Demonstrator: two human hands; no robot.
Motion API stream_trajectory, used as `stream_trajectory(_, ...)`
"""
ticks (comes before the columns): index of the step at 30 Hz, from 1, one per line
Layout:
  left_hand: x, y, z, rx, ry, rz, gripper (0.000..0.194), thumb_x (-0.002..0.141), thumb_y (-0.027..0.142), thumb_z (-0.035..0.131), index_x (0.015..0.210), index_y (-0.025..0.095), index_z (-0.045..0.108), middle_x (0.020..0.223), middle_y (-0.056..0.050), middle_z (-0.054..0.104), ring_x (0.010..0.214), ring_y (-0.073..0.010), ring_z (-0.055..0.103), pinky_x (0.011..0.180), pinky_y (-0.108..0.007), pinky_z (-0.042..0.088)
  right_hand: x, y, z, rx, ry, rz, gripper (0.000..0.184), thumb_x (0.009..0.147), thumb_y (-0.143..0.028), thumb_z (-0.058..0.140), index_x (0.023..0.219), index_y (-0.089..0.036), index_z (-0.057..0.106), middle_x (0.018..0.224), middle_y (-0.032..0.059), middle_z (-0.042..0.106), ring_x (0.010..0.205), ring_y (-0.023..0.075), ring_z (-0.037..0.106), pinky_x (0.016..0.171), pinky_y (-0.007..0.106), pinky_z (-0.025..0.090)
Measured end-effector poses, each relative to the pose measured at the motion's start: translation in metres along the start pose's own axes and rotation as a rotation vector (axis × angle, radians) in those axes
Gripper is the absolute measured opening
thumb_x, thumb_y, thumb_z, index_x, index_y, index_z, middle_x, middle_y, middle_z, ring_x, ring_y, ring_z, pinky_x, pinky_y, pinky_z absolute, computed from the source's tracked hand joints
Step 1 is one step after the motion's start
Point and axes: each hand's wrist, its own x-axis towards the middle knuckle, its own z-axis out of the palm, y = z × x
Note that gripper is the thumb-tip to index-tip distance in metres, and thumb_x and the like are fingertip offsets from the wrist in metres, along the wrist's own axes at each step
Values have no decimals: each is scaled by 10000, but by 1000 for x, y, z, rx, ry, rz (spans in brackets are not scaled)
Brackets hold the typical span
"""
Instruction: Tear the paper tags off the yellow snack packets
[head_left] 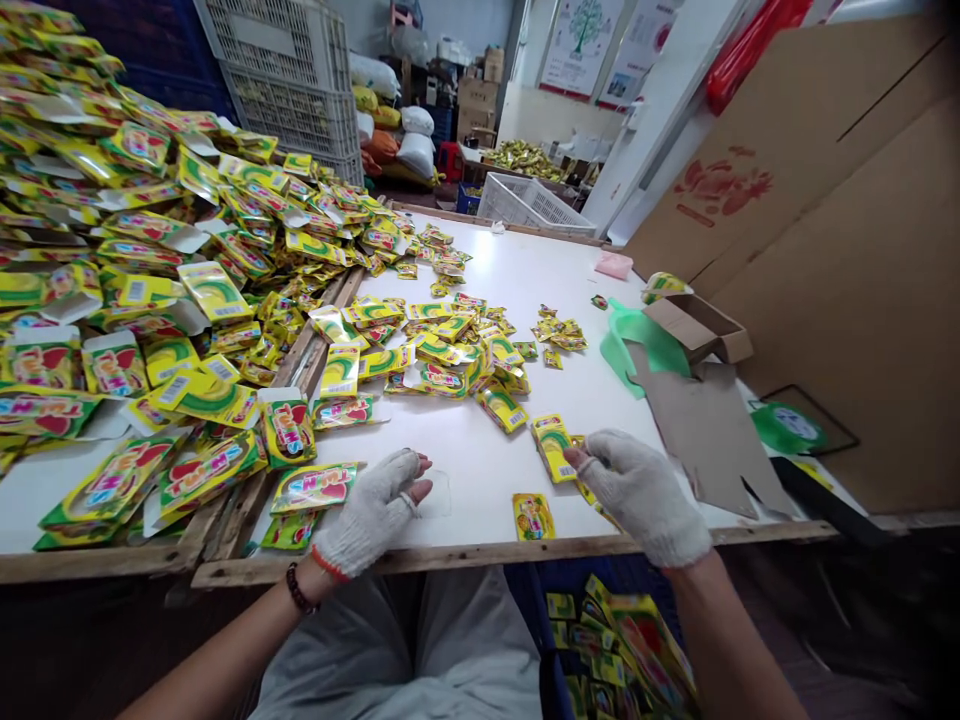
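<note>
The right hand (643, 492) grips a small yellow box (553, 447) over the worktop (457, 530), while the left hand (373, 512) is empty, fingers half-curled. Many boxes in the pile (150, 240) gape open (flaps (49, 335) out); others, seemingly shut, lie in the blue crate (527, 598).

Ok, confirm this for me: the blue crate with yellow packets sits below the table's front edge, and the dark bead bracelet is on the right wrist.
The wrist is wrong: the head view shows the dark bead bracelet on the left wrist. The blue crate with yellow packets does sit below the table's front edge.
</note>
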Motion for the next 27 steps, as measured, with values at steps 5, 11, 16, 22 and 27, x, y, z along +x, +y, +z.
stream_trajectory(5,5,14,18,-165,-25,-60,237,832,294,521,1017,170,602,1033,-65,647,955,-192,608,841,-296,487,15,26,60,-195,-19,320,629,648,-311,702,1217,-129,504,1066,169,611,955,317,577,784,385,434)
stream_trajectory(11,15,32,30,-589,-1,-206,447,754,299,617,1156,147,494,1106,-109,610,1024,-207,589,890,-329,463,-8,4,87,828,-133,185,642,722,-334,619,1305,-226,372,1129,103,614,1005,251,602,858,376,475)
stream_trajectory(16,17,35,31,-852,49,-216,468,669,223,693,1063,163,446,918,-38,600,847,-152,612,760,-273,497,-22,-29,103,1391,-488,8,542,745,-348,655,1235,-204,474,1242,78,578,1135,240,546,945,372,450)
stream_trajectory(22,-4,18,23,-663,147,-110,315,764,203,607,1033,193,443,856,13,528,761,-102,565,708,-237,494,-28,-47,131,1375,-177,220,402,739,-314,673,1048,-221,433,971,61,707,889,212,671,789,362,542)
stream_trajectory(27,-14,14,2,-312,76,21,208,833,231,534,1022,152,566,926,-45,567,859,-150,561,801,-293,484,-35,-60,141,1049,27,128,231,778,-306,594,978,-202,546,1002,81,699,937,229,652,850,403,519)
